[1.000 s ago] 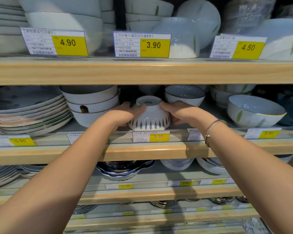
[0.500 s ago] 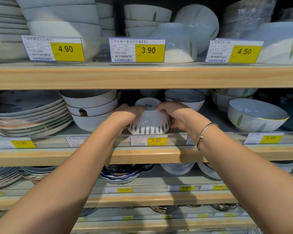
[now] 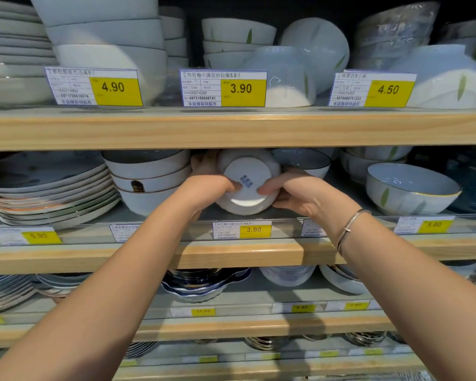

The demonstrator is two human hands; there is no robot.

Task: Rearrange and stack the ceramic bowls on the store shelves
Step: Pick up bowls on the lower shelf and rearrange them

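A small white bowl is tipped on its side on the middle shelf, its foot ring with a blue mark facing me. My left hand grips its left side and my right hand its right side, thumbs on the base. A stack of three white bowls with a dark emblem stands just to the left. Behind to the right sits a dark-rimmed white bowl. Further right is a leaf-patterned bowl.
A stack of plates fills the left of the middle shelf. The wooden shelf above hangs low over the held bowl and carries more bowls and price tags. Lower shelves hold blue-patterned dishes.
The small bowl stood upside down on the shelf; both hands have tilted and lifted it so its base now faces me. The view has moved closer.
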